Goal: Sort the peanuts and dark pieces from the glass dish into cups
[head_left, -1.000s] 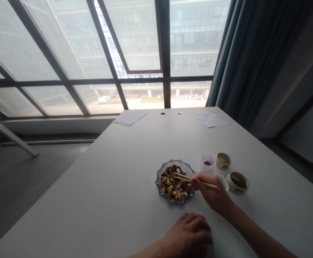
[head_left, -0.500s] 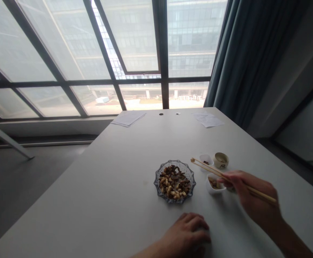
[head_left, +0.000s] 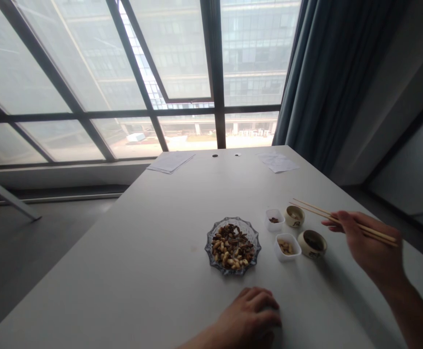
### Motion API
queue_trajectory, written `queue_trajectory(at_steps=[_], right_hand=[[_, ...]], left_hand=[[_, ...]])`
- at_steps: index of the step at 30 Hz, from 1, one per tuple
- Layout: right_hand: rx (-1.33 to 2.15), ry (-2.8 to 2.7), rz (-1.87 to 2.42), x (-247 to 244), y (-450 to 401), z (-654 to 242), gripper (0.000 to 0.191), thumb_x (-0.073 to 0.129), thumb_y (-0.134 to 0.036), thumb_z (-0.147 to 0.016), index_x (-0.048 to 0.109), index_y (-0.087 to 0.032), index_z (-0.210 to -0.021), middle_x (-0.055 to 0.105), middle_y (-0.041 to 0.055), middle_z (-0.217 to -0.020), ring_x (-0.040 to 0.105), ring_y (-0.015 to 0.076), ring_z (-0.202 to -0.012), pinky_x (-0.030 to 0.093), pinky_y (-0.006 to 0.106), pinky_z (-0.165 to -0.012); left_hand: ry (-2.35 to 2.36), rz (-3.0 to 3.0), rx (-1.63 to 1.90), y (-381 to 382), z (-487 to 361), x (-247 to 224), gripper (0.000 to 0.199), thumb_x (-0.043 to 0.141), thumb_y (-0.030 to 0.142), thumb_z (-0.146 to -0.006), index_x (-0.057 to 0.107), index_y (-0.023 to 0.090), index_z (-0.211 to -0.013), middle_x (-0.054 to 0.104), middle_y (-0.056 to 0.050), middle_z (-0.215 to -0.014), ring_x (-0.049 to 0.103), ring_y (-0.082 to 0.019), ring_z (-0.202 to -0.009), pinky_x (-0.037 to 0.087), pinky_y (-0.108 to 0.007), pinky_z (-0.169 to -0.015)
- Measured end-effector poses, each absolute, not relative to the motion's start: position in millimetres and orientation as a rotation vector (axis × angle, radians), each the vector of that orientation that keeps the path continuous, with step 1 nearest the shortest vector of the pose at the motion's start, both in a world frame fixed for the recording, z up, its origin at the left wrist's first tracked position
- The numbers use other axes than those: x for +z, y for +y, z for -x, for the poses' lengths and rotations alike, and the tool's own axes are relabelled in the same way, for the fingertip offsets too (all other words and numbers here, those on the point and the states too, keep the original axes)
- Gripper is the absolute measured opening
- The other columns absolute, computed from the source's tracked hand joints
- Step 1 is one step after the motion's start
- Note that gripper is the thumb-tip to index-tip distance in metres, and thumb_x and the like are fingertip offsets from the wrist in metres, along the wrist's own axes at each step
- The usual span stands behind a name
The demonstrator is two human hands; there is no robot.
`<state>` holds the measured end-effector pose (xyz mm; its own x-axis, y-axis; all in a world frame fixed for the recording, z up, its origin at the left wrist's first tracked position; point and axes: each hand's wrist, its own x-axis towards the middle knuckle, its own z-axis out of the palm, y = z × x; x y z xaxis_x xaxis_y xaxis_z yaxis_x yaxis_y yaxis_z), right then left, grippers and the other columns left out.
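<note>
A pair of wooden chopsticks is in my right hand, whose fingers are closed around it. Their tips are slightly apart above the far small beige bowl, with nothing visible between them. Nearer stands a second beige bowl with dark contents. One square white dish holds pale brown pieces, another white dish a few dark ones. To their left, a scalloped glass bowl contains peanuts and dark pieces. My left hand rests on the table in a loose curl, its palm hidden.
The white table reaches toward the windows. Papers lie at its far left corner, more sheets at the far right. A dark curtain hangs beyond the right side.
My right hand has moved right with the chopsticks, whose tips went from near the glass bowl to above the far beige bowl. The nearer beige bowl is now uncovered. My left hand stays put.
</note>
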<state>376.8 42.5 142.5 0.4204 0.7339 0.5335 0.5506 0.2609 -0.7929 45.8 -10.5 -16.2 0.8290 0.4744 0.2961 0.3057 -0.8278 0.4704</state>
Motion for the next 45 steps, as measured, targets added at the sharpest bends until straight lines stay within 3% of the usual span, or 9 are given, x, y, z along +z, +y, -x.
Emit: queue_trajectory(at_steps=[7, 13, 29, 37, 45], right_hand=[[0.461, -1.375, 1.226, 150.3, 43.8, -309.2, 0.040, 0.074, -0.057, -0.108, 0.086, -0.022, -0.092, 0.087, 0.0087, -0.083, 0.082, 0.0237, -0.067, 0.066, 0.032, -0.063], [0.619, -1.821, 0.959, 127.2, 56.7, -251.1, 0.041, 0.066, -0.046, -0.114, 0.081, -0.022, -0.085, 0.080, 0.0046, -0.079, 0.075, 0.0186, -0.071, 0.057, 0.029, -0.068], [0.691, -1.886, 0.913, 101.6, 73.8, -236.4, 0.041, 0.061, -0.046, -0.117, 0.079, -0.022, -0.088, 0.079, 0.0044, -0.085, 0.073, 0.0185, -0.077, 0.054, 0.029, -0.074], [0.527, -1.776, 0.928, 125.3, 52.9, -260.7, 0.030, 0.067, -0.037, -0.114, 0.084, -0.024, -0.092, 0.084, 0.0047, -0.088, 0.079, 0.0199, -0.077, 0.062, 0.029, -0.073], [0.196, -1.473, 1.291, 152.3, -1.1, -332.0, 0.023, 0.072, -0.045, -0.110, 0.087, -0.031, -0.099, 0.089, 0.0037, -0.094, 0.087, 0.0242, -0.082, 0.071, 0.032, -0.080]], left_hand=[[0.591, -2.622, 0.524, -10.1, -46.4, -20.3, 0.029, 0.084, 0.028, -0.101, 0.071, 0.028, -0.127, 0.076, -0.004, -0.140, 0.068, -0.027, -0.139, 0.051, -0.039, -0.123], [0.571, -2.640, 0.537, -8.3, -47.9, -24.7, 0.024, 0.084, 0.032, -0.105, 0.072, 0.028, -0.126, 0.076, -0.004, -0.140, 0.067, -0.026, -0.139, 0.050, -0.037, -0.123], [0.571, -2.643, 0.492, -7.5, -49.2, -27.7, 0.025, 0.085, 0.036, -0.106, 0.071, 0.028, -0.126, 0.076, -0.004, -0.141, 0.066, -0.027, -0.141, 0.050, -0.039, -0.124], [0.563, -2.644, 0.505, -7.8, -48.0, -25.1, 0.026, 0.083, 0.034, -0.107, 0.070, 0.028, -0.128, 0.075, -0.003, -0.143, 0.066, -0.026, -0.142, 0.049, -0.037, -0.124], [0.569, -2.655, 0.505, -8.7, -48.3, -23.7, 0.031, 0.086, 0.029, -0.101, 0.070, 0.028, -0.127, 0.075, -0.003, -0.141, 0.068, -0.026, -0.139, 0.051, -0.037, -0.123]])
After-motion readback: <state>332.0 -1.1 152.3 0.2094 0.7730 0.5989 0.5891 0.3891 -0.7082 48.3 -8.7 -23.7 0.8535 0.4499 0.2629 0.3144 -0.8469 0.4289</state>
